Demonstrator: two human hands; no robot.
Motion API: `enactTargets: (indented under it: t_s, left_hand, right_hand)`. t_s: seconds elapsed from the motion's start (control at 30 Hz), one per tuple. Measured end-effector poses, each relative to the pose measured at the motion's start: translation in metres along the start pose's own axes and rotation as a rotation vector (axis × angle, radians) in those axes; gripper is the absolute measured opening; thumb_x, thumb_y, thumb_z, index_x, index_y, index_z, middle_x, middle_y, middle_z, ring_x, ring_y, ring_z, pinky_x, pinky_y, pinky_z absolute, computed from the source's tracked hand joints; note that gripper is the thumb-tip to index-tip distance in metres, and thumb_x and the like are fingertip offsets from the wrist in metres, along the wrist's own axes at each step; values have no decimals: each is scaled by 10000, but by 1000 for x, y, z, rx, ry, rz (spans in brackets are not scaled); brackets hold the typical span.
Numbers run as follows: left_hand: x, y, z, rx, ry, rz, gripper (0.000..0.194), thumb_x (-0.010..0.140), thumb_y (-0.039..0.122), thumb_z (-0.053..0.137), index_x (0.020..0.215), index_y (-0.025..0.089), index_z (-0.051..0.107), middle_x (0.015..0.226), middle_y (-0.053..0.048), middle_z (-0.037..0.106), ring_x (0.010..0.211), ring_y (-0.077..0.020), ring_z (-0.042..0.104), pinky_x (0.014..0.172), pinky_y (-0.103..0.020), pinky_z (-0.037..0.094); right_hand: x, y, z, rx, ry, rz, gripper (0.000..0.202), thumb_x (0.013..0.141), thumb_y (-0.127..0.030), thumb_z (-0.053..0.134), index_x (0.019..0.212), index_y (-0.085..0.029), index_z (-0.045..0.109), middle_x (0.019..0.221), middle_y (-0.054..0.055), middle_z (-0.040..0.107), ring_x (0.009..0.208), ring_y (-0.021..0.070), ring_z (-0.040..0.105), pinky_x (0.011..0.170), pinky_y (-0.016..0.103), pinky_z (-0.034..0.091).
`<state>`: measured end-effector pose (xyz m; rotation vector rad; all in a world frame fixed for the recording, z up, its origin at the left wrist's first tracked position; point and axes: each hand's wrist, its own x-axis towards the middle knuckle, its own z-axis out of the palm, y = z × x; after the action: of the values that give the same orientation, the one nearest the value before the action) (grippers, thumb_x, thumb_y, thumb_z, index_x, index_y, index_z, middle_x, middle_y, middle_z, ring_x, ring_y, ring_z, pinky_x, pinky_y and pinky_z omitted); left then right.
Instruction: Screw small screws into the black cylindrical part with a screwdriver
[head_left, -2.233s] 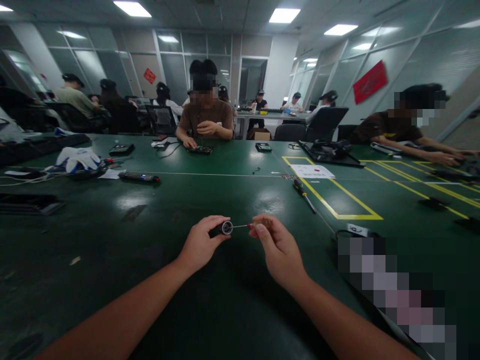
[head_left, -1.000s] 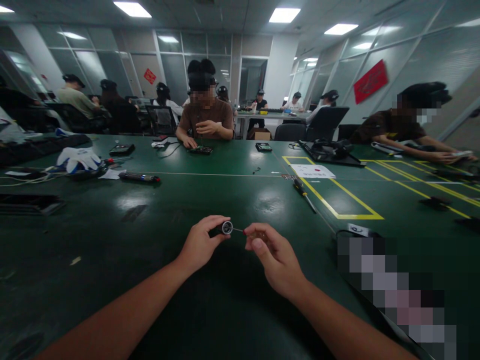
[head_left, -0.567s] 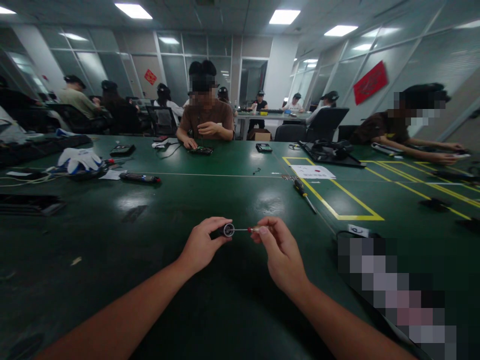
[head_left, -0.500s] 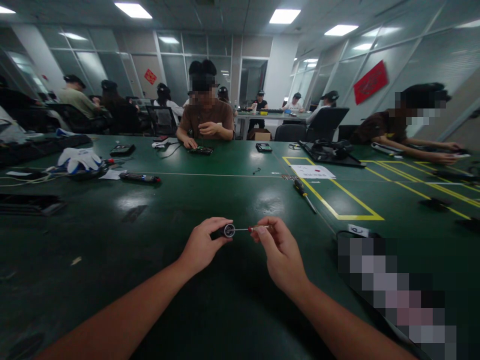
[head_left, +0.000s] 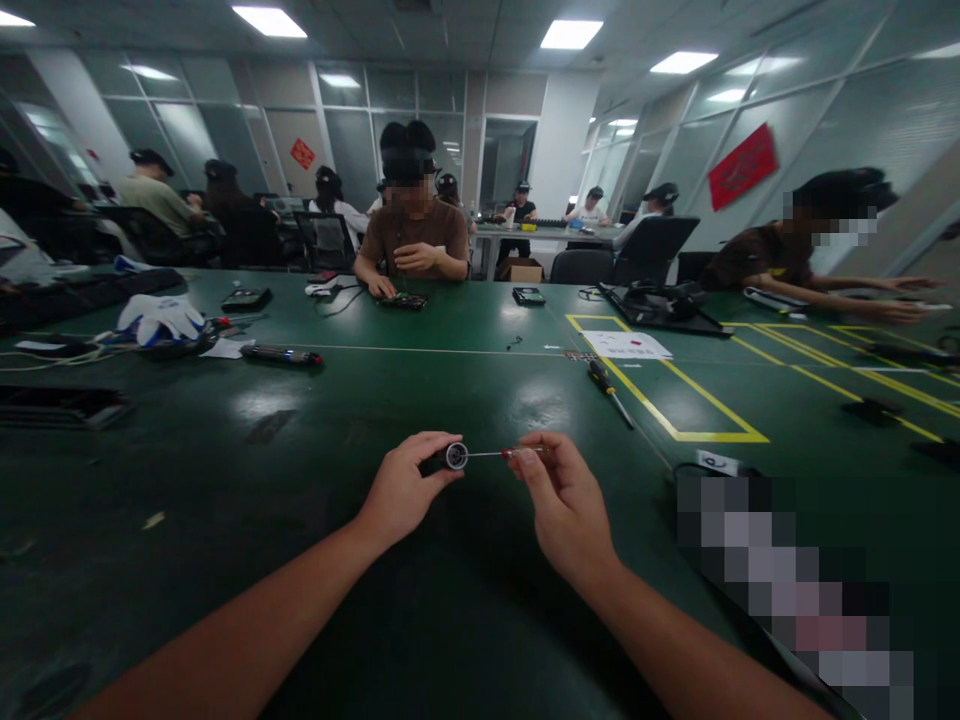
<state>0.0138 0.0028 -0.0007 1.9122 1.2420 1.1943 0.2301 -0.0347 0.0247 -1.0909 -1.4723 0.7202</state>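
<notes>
Between the thumb and fingers of my left hand (head_left: pixel 409 487) is a small dark cylindrical part (head_left: pixel 455 456) with a pale ring-shaped open end turned toward me. My right hand (head_left: pixel 566 490) is closed on the handle of a small screwdriver (head_left: pixel 517 453), which has a clear handle with a red collar. Its thin shaft points left and its tip meets the open end of the part; how far the tip goes in, I cannot tell. Both hands are above the green table (head_left: pixel 337 600).
A yellow-black screwdriver (head_left: pixel 611 393) lies beyond my right hand, near a paper sheet (head_left: pixel 628 345) and yellow tape. A pen-shaped electric driver (head_left: pixel 281 357) and white gloves (head_left: pixel 160 320) lie left. A co-worker (head_left: pixel 412 235) handles a circuit board (head_left: pixel 403 300) opposite.
The cylindrical part has shifted very slightly left and up in my left hand, and the small screwdriver's handle slightly right. At the far right, a co-worker's hands have moved apart.
</notes>
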Motion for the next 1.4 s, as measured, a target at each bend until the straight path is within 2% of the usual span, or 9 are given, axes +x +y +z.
enactTargets:
  t_s: [0.2,0.4,0.47,0.57,0.63,0.8,0.93,1.1,1.4]
  left_hand:
    - [0,-4,3,4,6,37,378,818,158,760,1182,261,751,1232,-63,733,1177,-250,668,1104,-481,482]
    - [1,-6,1,-16,12,22,393,800,139,766,1170,269,761,1222,-59,735,1160,-251,677,1093,-475,494]
    - [1,-6,1,-27,10,18,390,805,138,762,1172,270,761,1226,-60,732,1162,-249,676,1093,-470,495]
    - [1,-7,1,-28,2,17,388,808,136,763,1173,270,760,1226,-56,730,1167,-243,673,1090,-460,498]
    - [2,-6,1,-16,-3,19,391,808,138,765,1176,269,758,1229,-55,730,1170,-243,673,1094,-462,496]
    - [1,-4,1,0,-15,20,386,812,138,764,1175,269,759,1236,-57,728,1175,-249,671,1099,-477,490]
    - [0,-2,2,2,-31,18,398,817,124,756,1188,268,753,1226,-55,730,1177,-245,667,1095,-469,489]
    - [0,-4,3,9,-34,37,397,808,118,769,1177,263,757,1219,-54,732,1162,-242,670,1085,-459,495]
    - [0,-3,1,9,-34,7,400,811,104,774,1177,266,760,1238,-45,725,1177,-233,665,1088,-439,494]
  right_hand:
    - [0,-1,0,-60,-24,-49,176,1000,-379,609,1125,-265,657,942,38,731,845,205,702,775,346,569]
    - [-2,-9,-2,-30,-166,-119,174,982,-335,630,1123,-273,713,976,39,749,844,205,716,791,354,584]
    - [-2,-12,-3,-55,-190,-159,162,981,-351,634,1071,-264,737,976,45,755,853,211,716,786,353,575]
    - [0,-14,-4,-123,-163,-184,247,1014,-392,580,939,-254,771,826,32,731,742,198,686,707,341,538]
    - [1,-13,-3,-149,-114,-152,291,1028,-398,553,912,-255,778,810,34,730,732,199,681,689,340,522]
    - [1,-5,1,-58,-7,-8,234,983,-400,618,1151,-249,677,834,23,726,728,202,687,623,310,511]
    - [1,-5,1,-5,31,13,197,942,-396,663,1055,-239,628,827,19,705,718,189,665,603,288,498]
    - [4,-11,1,45,21,44,204,893,-417,717,922,-217,681,830,40,725,769,210,688,687,318,536]
    - [6,-4,2,203,-42,115,276,935,-472,682,1070,-242,750,905,42,755,823,205,689,792,358,561]
